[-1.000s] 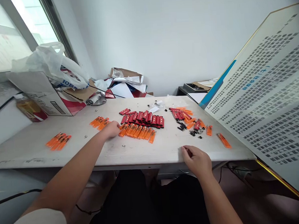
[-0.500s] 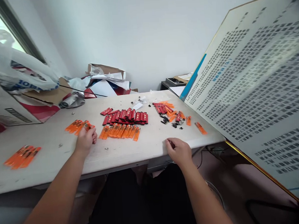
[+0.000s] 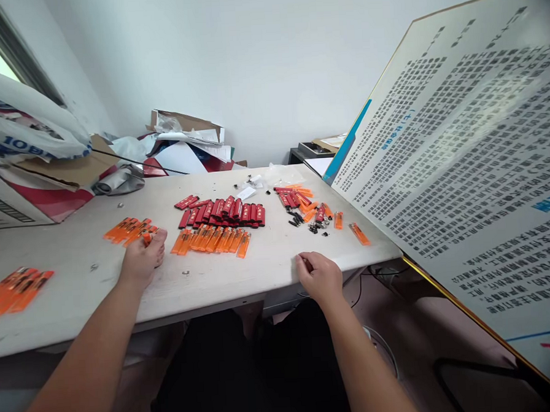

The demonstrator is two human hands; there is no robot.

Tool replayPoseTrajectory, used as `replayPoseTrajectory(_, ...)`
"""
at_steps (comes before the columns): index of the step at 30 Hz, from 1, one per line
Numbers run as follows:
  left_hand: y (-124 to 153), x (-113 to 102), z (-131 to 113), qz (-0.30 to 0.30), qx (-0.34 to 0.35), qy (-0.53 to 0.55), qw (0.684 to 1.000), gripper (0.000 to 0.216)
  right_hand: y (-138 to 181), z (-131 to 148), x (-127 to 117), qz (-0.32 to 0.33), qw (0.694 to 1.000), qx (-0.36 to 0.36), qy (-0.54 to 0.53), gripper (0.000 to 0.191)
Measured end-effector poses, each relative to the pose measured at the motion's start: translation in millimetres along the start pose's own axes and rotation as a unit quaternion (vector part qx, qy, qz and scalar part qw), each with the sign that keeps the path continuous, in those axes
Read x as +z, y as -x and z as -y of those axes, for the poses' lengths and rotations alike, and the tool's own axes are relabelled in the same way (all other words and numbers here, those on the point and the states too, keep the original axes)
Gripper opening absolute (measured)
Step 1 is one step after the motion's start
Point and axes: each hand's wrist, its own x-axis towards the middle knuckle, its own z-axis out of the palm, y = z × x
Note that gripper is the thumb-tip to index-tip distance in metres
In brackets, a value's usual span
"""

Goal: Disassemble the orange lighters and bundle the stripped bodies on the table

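My left hand [image 3: 143, 257] is closed around an orange lighter, and only its orange end [image 3: 146, 237] shows above the fingers. Just beyond that hand lies a group of orange lighters [image 3: 127, 230]. My right hand [image 3: 321, 276] is curled into a fist at the table's front edge; whatever may be inside it is hidden. Between the hands, a row of orange lighters [image 3: 212, 239] lies in front of a pile of red lighter sleeves or bodies [image 3: 227, 211]. Another cluster of orange lighters [image 3: 21, 289] lies at far left.
Right of the middle lie mixed red and orange pieces [image 3: 297, 197], small black parts [image 3: 296, 218] and small metal parts [image 3: 313, 228]. Two single orange lighters [image 3: 360, 234] lie near a large leaning printed board [image 3: 448, 172]. Boxes, papers [image 3: 184, 158] and a plastic bag [image 3: 31, 123] fill the back left.
An orange end now shows at the top of my left fist, which sits slightly nearer me than the lighter group. My right hand stays closed at the edge. The view has turned slightly right.
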Motion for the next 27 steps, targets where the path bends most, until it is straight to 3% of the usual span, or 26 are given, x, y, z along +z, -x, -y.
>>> replayPoseTrajectory(7, -3, -4, 2, 0.000, 0.013, 0.041, 0.999, 0.036, 2, -2, 3, -0.030, 0.999, -0.027, 0.015, 0.028)
replayPoseTrajectory(11, -3, -4, 6, -0.038, 0.006, 0.036, 0.999, 0.040, 2, -2, 4, -0.046, 0.997, -0.054, 0.027, 0.031)
replayPoseTrajectory(27, -2, 1, 9, -0.084, 0.009, -0.063, 0.994, 0.045, 3, -4, 6, -0.070, 0.994, -0.056, 0.069, 0.032)
